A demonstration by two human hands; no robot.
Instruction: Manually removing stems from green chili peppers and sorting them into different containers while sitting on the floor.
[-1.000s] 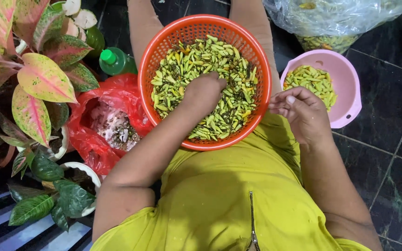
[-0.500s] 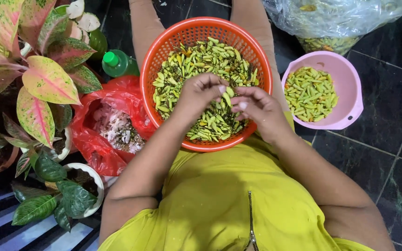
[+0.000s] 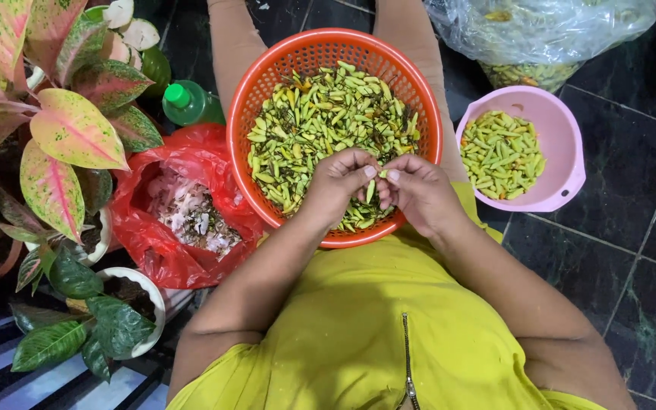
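Dark marbled floor tiles (image 3: 647,250) are being shown under everything, with an orange basket (image 3: 267,99) being steadied between the person's legs. Both hands are being held together over the basket's near edge: the left hand (image 3: 339,186) and the right hand (image 3: 419,193) are being brought fingertip to fingertip, and one small green chili (image 3: 372,190) is being pinched between them, upright, right in the gap where the thumbs are meeting. Neither hand is being spread; the fingers are being curled in tight around that single pod.

Directly beyond the knuckles, the heap of chilies (image 3: 328,121) is being seen filling the basket, green and yellow pods mixed with dark stems. Off to the outside of the right hand, near but not touching, a pink bowl (image 3: 563,144) of clean-looking pods is being kept. Outside the left forearm, a red plastic bag (image 3: 146,243) holding pale scraps is being left open, with a green bottle (image 3: 187,102) beyond it and potted plants (image 3: 62,137) further out.

As a judgement, the risk is being carried by that small grip: the pod could be dropped back into the unsorted heap just below if the pinch is being loosened, or it could be crushed if squeezed too hard, leaving juice on the fingertips.
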